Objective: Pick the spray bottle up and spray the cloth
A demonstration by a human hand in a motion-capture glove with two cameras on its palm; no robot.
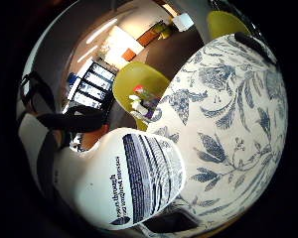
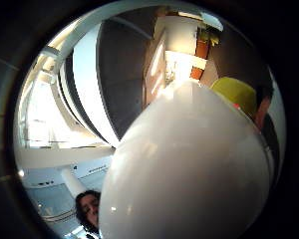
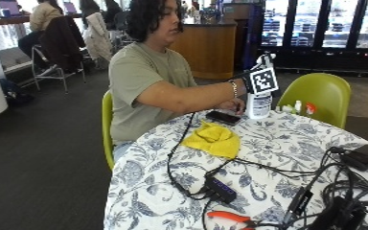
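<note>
The gloved right hand [image 3: 251,79] has its fingers wrapped around the white spray bottle [image 3: 258,103], holding it upright just above the table [image 3: 286,143]. The yellow cloth [image 3: 217,139] lies on the table, near the bottle, beside a phone [image 3: 223,117].

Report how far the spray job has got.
Done: the right hand has reached the white spray bottle, which fills both palm views, so it looks gripped. In hand: the bottle still stands at the far edge of the floral table, seemingly not lifted. Left: lifting it, carrying it to the yellow cloth lying crumpled nearer the person, and spraying.
</note>
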